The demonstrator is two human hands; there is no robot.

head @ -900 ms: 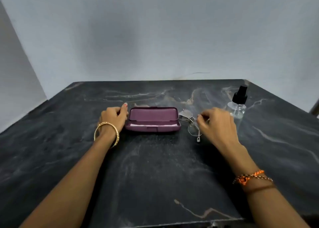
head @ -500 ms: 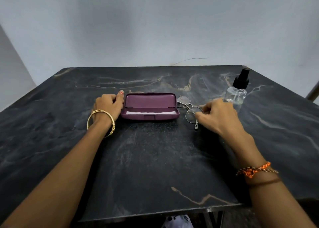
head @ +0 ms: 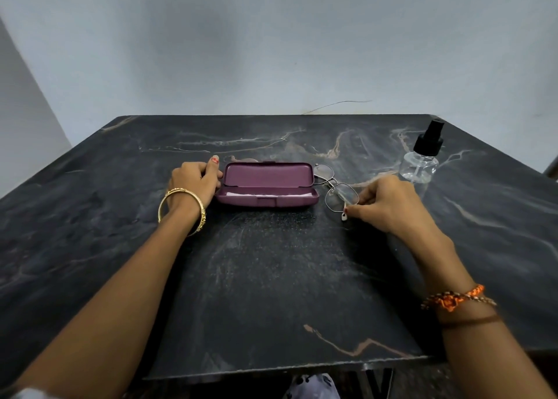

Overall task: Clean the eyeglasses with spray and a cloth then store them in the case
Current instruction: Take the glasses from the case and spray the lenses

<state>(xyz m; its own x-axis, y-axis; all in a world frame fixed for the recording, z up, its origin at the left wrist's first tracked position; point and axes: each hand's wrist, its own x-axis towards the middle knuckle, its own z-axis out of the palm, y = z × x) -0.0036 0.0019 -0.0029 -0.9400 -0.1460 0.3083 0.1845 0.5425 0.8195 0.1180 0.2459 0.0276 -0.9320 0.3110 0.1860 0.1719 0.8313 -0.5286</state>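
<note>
Metal eyeglasses (head: 337,191) unmoved; right hand (head: 385,205) now pinches their temple.

table (head: 271,278) front open, case (head: 267,184) mid-table

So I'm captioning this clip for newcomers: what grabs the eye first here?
The open maroon case at the middle of the dark marble table, steadied by the left hand. Just right of it, the right hand pinches the wire-rimmed eyeglasses; a clear spray bottle stands behind.
</note>
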